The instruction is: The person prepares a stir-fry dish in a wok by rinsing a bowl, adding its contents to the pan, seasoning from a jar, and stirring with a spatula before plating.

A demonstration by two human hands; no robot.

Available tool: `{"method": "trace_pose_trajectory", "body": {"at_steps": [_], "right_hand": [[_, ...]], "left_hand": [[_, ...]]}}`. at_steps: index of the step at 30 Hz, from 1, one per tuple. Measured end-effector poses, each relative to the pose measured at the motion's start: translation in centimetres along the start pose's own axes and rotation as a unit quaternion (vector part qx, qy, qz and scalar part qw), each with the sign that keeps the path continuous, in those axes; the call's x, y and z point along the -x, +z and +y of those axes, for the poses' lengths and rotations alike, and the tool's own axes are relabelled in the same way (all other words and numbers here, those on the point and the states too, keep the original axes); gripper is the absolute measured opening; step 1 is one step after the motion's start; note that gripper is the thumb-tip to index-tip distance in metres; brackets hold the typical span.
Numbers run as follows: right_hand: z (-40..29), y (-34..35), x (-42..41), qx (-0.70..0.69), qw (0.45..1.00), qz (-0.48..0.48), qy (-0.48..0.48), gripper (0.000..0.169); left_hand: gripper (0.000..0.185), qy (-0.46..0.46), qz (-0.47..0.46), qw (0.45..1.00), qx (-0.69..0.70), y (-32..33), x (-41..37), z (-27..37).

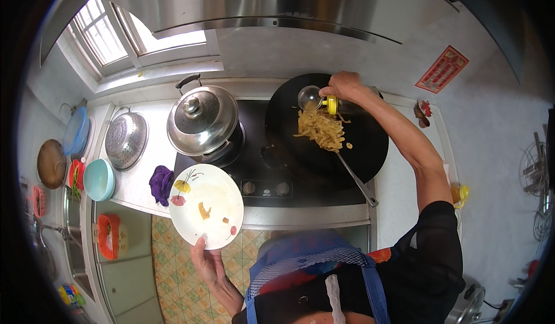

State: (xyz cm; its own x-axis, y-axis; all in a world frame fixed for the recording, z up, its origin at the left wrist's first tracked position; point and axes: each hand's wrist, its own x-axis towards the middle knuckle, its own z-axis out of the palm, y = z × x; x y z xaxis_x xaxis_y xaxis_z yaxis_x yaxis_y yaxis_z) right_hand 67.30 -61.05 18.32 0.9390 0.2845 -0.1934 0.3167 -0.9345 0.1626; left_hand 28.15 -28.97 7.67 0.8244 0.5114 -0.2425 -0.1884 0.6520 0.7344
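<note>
My left hand (208,261) grips the near rim of a white plate (217,233) with painted flowers. A few scraps of food (204,210) lie on it. The plate is held in front of the cooktop's left side. Over a large black wok (295,146), my right hand (345,85) holds a clear container with a yellow collar (331,105). Its rounded clear part (309,96) is just above a heap of yellowish-brown food strips (321,129) in the wok. A metal spatula (357,180) rests there, its blade hidden by the food and its handle crossing the near rim.
A lidded steel pot (203,120) stands left of the wok on the black cooktop (251,159). Farther left are an upturned colander (125,141), a purple cloth (161,185) and a turquoise bowl (99,180). The range hood (277,3) overhangs the back.
</note>
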Motion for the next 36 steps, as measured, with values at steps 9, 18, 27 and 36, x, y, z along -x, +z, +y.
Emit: {"method": "trace_pose_trajectory", "body": {"at_steps": [9, 18, 27, 36], "right_hand": [[3.5, 0.8, 0.1, 0.015, 0.998, -0.006, 0.065, 0.054], [3.5, 0.8, 3.3, 0.015, 0.999, -0.028, 0.037, 0.053], [0.4, 1.2, 1.6, -0.018, 0.996, 0.079, -0.046, 0.054], [-1.9, 0.4, -1.1, 0.018, 1.0, 0.005, 0.009, 0.05]], "left_hand": [[0.052, -0.003, 0.002, 1.0, -0.002, -0.1, 0.0, 0.1], [0.053, -0.006, -0.011, 1.0, 0.002, 0.7, -0.6, -0.1], [0.053, -0.004, -0.029, 1.0, 0.005, 1.4, -0.8, 0.1], [0.053, 0.007, 0.003, 1.0, 0.009, 0.2, -0.7, 0.1]]}}
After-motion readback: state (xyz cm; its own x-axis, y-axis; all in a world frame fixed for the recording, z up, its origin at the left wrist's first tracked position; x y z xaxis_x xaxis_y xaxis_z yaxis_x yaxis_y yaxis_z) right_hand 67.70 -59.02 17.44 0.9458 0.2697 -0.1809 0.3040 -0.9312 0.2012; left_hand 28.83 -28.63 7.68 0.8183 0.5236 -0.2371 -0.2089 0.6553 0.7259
